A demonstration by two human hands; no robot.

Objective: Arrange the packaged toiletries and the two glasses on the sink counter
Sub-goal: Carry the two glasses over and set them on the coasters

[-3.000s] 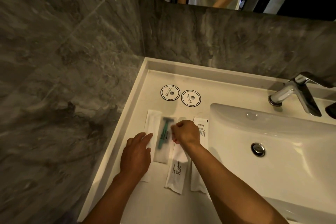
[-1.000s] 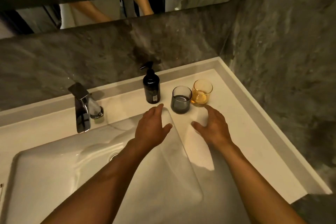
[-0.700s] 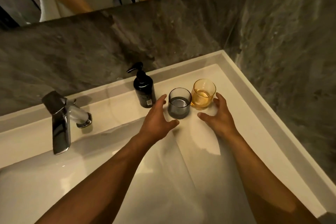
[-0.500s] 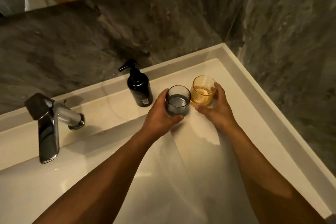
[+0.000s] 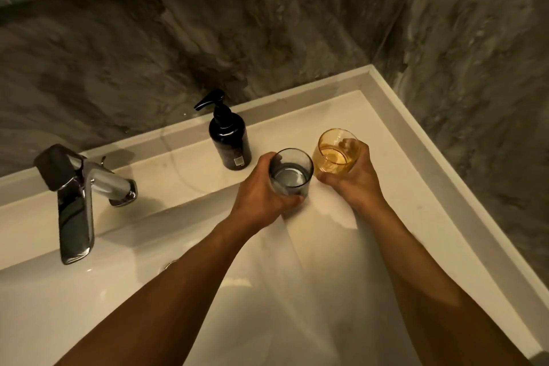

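Note:
A grey glass [image 5: 292, 171] is gripped in my left hand [image 5: 260, 196], held just above the right end of the white sink counter [image 5: 395, 175]. An amber glass [image 5: 335, 151] sits in my right hand [image 5: 355, 180], whose fingers wrap around its far side. The two glasses are side by side, nearly touching, both upright. The packaged toiletries are out of view.
A black pump bottle [image 5: 228, 140] stands just left of the grey glass. A chrome faucet [image 5: 77, 196] rises at the left over the basin [image 5: 148, 306]. Marble walls close the back and right; the counter has a raised rim [image 5: 430, 157].
My view swung from the toiletries at the counter's left end to its right end. Both hands reached forward and closed on the glasses, which now sit slightly nearer to me.

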